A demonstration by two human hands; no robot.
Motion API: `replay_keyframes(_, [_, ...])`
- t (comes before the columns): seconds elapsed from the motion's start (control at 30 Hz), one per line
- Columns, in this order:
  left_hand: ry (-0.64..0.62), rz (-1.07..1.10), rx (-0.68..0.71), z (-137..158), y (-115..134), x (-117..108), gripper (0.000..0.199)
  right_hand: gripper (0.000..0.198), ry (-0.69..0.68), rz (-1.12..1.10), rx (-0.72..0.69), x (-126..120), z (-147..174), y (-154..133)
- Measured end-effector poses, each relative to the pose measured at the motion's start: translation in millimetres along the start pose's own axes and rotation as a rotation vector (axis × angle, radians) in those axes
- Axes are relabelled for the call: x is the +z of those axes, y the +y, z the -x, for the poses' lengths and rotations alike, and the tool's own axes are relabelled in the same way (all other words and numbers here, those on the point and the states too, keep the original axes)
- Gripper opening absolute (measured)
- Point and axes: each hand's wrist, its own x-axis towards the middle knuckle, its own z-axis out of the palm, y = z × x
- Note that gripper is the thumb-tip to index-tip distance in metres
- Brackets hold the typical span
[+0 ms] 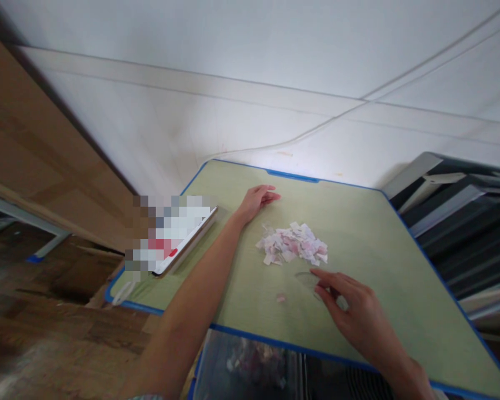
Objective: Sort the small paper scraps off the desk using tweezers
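On the green table mat (241, 294), a loose heap of small paper scraps (294, 244), white and pale pink, lies between my hands. My left hand (258, 200) rests beyond the heap to its left, fingers loosely bent and apart; a pale spot shows by its fingertips, too blurred to name. Just in front of the heap, my right hand (350, 300) pinches a thin, clear curved piece (304, 275) between thumb and fingers. Something whitish shows under its curled fingers, unclear. A single pink scrap (280, 298) lies apart, left of my right hand.
A phone or tablet (187, 239), partly pixelated, stands tilted at the table's left. Dark folders or boxes (466, 216) stack along the right edge. Below the front edge sits a clear bin (250, 366) holding scraps. A white wall (250, 128) rises behind; cardboard (54, 144) leans left.
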Motion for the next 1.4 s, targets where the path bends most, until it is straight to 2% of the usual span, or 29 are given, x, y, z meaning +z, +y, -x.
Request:
replay_keyframes(0.1, [0.008,-0.001,-0.003,2,1,2,0.022,0.028,0.036,0.007,0.017,-1,0,0])
replay_keyframes(0.4, [0.032,-0.012,-0.025,5,6,5,0.023,0.030,-0.127,-0.087,-0.007,4,13,-11])
replay_keyframes(0.57, [0.031,0.001,-0.025,4,6,6,0.022,0.031,-0.006,-0.011,0.021,7,10,-5])
replay_keyframes(0.67, [0.028,0.005,-0.027,3,6,6,0.022,0.030,0.010,-0.046,0.021,7,9,-2])
replay_keyframes(0.77, [0.031,0.001,-0.026,4,6,6,0.022,0.030,0.080,-0.060,0.078,7,7,-3])
replay_keyframes(0.9, [0.034,-0.012,-0.024,4,6,6,0.022,0.030,-0.077,-0.125,0.037,6,5,-8])
replay_keyframes(1.07, [0.033,-0.014,-0.020,2,5,5,0.022,0.031,0.001,-0.137,0.049,5,3,-14])
replay_keyframes(1.23, [0.016,-0.015,-0.015,2,5,4,0.023,0.029,-0.106,-0.117,-0.027,7,3,-17])
replay_keyframes(1.4, [0.037,-0.010,-0.023,4,6,6,0.022,0.030,0.140,0.033,0.016,14,2,-9])
